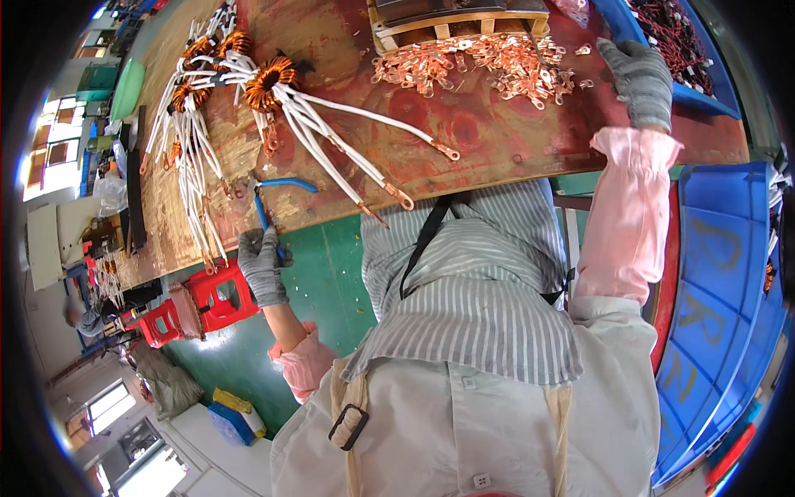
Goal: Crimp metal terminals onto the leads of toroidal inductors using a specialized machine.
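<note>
My left hand (pixel 262 267), in a grey knit glove, is closed around one blue handle of a pair of pliers (pixel 286 183) at the table's near edge. The other handle spreads out over the wood. Just beyond lie several copper-wound ring coils (pixel 272 83) with white-sleeved leads (pixel 335 147), some ending in copper lugs (pixel 406 197). My right hand (pixel 644 81), gloved too, rests at the table's far right beside a blue bin. Its fingers look extended, and I see nothing in them. Loose copper lugs (pixel 517 66) lie in a pile to its left.
A wooden rack (pixel 460 29) stands behind the lug pile. The blue bin (pixel 704 98) holds dark red and black wired parts (pixel 675 41). Large blue crates (pixel 716 306) stand at my right. Red stools (pixel 219 296) sit below the table's left side on the green floor.
</note>
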Available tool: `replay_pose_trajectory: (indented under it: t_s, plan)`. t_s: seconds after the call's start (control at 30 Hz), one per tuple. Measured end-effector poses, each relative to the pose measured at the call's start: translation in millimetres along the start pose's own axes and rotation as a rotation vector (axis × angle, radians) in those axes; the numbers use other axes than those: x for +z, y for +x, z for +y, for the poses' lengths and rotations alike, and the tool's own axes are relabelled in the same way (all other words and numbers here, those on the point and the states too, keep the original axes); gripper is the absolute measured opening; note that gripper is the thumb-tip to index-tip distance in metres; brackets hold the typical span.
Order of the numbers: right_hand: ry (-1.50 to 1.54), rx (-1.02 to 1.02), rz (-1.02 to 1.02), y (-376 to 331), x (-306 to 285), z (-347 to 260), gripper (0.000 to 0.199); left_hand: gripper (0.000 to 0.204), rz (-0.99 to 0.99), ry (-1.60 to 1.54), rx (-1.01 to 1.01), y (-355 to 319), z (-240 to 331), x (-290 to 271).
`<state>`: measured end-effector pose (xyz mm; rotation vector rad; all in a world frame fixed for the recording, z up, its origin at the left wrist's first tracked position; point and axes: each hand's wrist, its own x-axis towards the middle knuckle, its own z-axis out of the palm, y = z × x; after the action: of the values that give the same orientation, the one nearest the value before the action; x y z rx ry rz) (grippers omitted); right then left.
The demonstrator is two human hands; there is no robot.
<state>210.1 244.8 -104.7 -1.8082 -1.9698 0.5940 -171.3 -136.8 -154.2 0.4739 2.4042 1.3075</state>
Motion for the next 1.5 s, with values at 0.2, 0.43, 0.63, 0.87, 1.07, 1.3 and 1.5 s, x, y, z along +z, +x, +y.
replay_pose_trajectory:
  t_s: [0.2, 0.43, 0.63, 0.87, 1.07, 1.3, 1.5]
  plan:
    - [0.808, 0.049, 0.000, -99, -42, -4, 0.030, 0.016, -0.139, -0.543, -0.144, -18, -19, -1]
    - [1.144, 0.093, -0.424, -139, -7, 15, 0.035, 0.021, -0.289, -1.045, -0.178, -52, -29, 12]
    - [0.712, -0.034, -0.156, -139, 19, 24, 0.035, 0.025, -0.424, -1.269, -0.101, -52, -42, 18]
    - [0.448, -0.423, -0.495, -86, 85, 54, 0.038, 0.019, -0.357, -1.217, 0.086, -68, -24, 21]
    - [0.853, -0.032, -0.498, -105, 74, 3, 0.044, 0.023, -0.351, -1.149, 0.217, -77, -17, 11]
    - [1.531, 0.015, -0.732, -151, 53, -49, 0.054, 0.042, -0.559, -1.314, 0.124, -95, 26, 53]
    - [1.469, -0.026, -0.983, -178, 65, -52, 0.070, 0.036, -0.683, -0.983, -0.021, -111, 0, 81]
